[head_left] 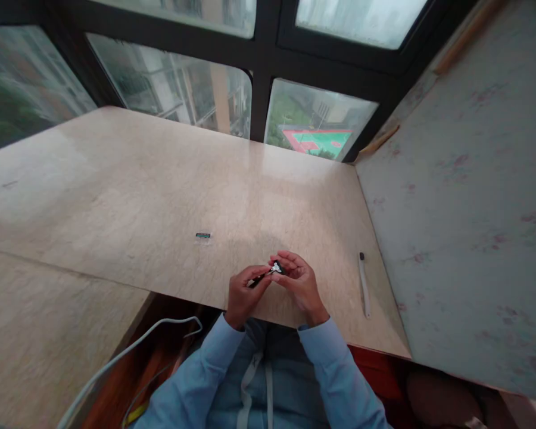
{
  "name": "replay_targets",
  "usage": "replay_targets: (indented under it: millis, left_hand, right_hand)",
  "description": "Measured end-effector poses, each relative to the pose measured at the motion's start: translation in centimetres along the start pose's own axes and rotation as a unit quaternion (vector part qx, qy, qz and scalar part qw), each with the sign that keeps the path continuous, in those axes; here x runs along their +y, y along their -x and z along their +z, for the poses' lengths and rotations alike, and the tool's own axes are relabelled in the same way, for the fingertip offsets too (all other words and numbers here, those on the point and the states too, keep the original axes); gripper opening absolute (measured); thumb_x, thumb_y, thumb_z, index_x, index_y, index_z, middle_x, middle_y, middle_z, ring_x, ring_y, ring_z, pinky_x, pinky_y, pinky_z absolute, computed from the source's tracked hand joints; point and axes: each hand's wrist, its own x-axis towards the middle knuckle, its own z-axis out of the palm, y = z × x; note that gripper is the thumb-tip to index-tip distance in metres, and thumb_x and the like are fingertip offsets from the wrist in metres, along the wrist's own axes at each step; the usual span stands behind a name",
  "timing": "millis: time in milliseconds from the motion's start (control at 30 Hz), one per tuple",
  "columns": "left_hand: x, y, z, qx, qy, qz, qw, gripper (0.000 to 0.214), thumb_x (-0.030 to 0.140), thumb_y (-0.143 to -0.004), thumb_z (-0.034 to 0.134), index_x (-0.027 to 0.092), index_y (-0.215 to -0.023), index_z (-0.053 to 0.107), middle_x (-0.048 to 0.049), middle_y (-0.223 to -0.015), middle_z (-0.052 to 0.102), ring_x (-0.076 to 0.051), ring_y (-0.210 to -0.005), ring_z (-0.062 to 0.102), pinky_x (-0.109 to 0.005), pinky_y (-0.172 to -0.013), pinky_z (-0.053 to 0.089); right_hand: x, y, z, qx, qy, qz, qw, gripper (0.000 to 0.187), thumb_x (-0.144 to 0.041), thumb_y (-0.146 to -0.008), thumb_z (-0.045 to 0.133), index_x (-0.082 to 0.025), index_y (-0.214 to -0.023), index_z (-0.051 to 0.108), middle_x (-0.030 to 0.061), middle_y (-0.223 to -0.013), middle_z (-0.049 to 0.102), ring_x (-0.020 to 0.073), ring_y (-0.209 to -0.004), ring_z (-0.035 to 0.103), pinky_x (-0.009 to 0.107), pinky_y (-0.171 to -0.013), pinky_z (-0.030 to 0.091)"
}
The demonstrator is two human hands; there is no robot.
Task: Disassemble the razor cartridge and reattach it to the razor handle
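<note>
One razor-like tool [276, 268] was held, in the head view, above the near edge of the desk [161, 196], left hand [243, 294] pinching its handle [255, 280], right hand [302, 285] gripping its silvery head [277, 266], adjustment there seemingly in hand, the next move calling for steadiness.

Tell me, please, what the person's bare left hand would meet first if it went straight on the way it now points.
Probably the bare right hand, which lies just ahead at the small black-and-silver object; exact depth is unclear.
</note>
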Motion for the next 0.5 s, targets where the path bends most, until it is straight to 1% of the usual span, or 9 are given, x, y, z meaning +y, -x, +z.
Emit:
replay_targets:
  millis: [100, 267, 367, 433, 500]
  left_hand:
    - [0.08, 0.18, 0.04, -0.006, -0.005, 0.007, 1.000, 0.013, 0.027, -0.075, 0.075, 0.019, -0.086, 0.076, -0.0064, -0.082, 0.077, -0.017, -0.073, 0.072, -0.025, -0.065, 0.059]
    - [-0.03, 0.21, 0.13, 0.019, 0.023, -0.004, 1.000, 0.014, 0.027, -0.075, 0.075, 0.019, -0.086, 0.076, -0.0065, -0.083, 0.076, -0.018, -0.073, 0.072, -0.025, -0.063, 0.058]
    - [-0.13, 0.16, 0.04, 0.039, 0.051, -0.035, 0.997, 0.018, 0.028, -0.071, 0.078, 0.018, -0.086, 0.075, -0.0063, -0.082, 0.076, -0.018, -0.072, 0.071, -0.026, -0.064, 0.058]
    - [-0.09, 0.15, -0.04, 0.055, 0.073, -0.066, 0.994, 0.022, 0.029, -0.068, 0.080, 0.017, -0.085, 0.074, -0.0067, -0.082, 0.076, -0.018, -0.069, 0.071, -0.026, -0.059, 0.057]
    - [0.05, 0.13, -0.12, 0.073, 0.098, -0.096, 0.988, 0.026, 0.031, -0.066, 0.081, 0.016, -0.086, 0.073, -0.0071, -0.081, 0.076, -0.017, -0.065, 0.070, -0.025, -0.053, 0.055]
  right_hand:
    - [-0.03, 0.07, 0.05, -0.004, 0.000, 0.002, 1.000, 0.050, -0.014, -0.057, 0.087, -0.025, -0.101, 0.068, 0.0039, -0.104, 0.076, 0.0218, -0.095, 0.070, 0.036, -0.086, 0.057]
    - [-0.31, 0.16, 0.12, -0.028, -0.007, 0.003, 1.000, 0.054, -0.014, -0.056, 0.087, -0.026, -0.105, 0.067, 0.0048, -0.111, 0.074, 0.0238, -0.101, 0.069, 0.037, -0.085, 0.057]
    - [-0.45, 0.10, 0.11, -0.029, -0.021, -0.007, 0.999, 0.052, -0.016, -0.058, 0.087, -0.025, -0.106, 0.068, 0.0052, -0.116, 0.072, 0.0227, -0.104, 0.068, 0.037, -0.092, 0.053]
    - [-0.49, -0.03, 0.11, -0.011, -0.030, -0.020, 0.999, 0.044, -0.018, -0.062, 0.085, -0.025, -0.103, 0.069, 0.0047, -0.112, 0.073, 0.0212, -0.101, 0.068, 0.037, -0.094, 0.051]
    - [-0.50, -0.21, 0.10, 0.011, -0.037, -0.029, 0.999, 0.037, -0.020, -0.065, 0.084, -0.024, -0.098, 0.070, 0.0039, -0.105, 0.074, 0.0198, -0.095, 0.069, 0.037, -0.093, 0.051]
